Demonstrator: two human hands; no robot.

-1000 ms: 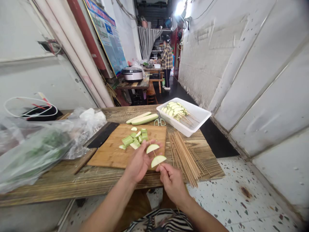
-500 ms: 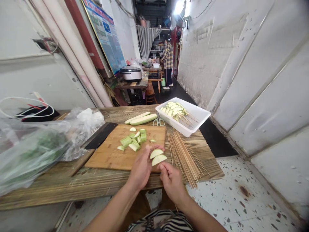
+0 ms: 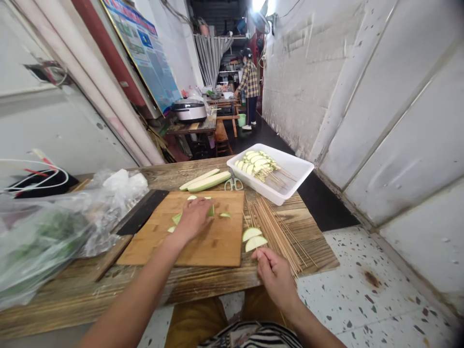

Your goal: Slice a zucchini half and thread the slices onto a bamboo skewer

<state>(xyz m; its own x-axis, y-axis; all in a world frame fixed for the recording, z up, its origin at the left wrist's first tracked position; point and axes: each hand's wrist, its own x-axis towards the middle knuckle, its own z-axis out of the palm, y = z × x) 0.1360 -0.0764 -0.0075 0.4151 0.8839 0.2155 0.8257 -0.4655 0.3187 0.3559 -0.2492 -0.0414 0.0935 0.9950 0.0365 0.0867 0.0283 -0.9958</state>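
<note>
Two skewered squash slices [image 3: 254,238] sit just beyond the right hand [image 3: 276,276].

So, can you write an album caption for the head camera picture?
The right hand holds skewered squash slices while the left hand touches squash pieces on a wooden cutting board.

Two pale green half-moon zucchini slices [image 3: 254,243] sit on a thin bamboo skewer [image 3: 245,220], just beyond the pinching right hand [image 3: 276,279].

Narrow food-prep corridor: rice cooker [image 3: 189,110], bamboo skewers [image 3: 276,237], cutting board [image 3: 217,241], rough plank table [image 3: 108,285]
</note>
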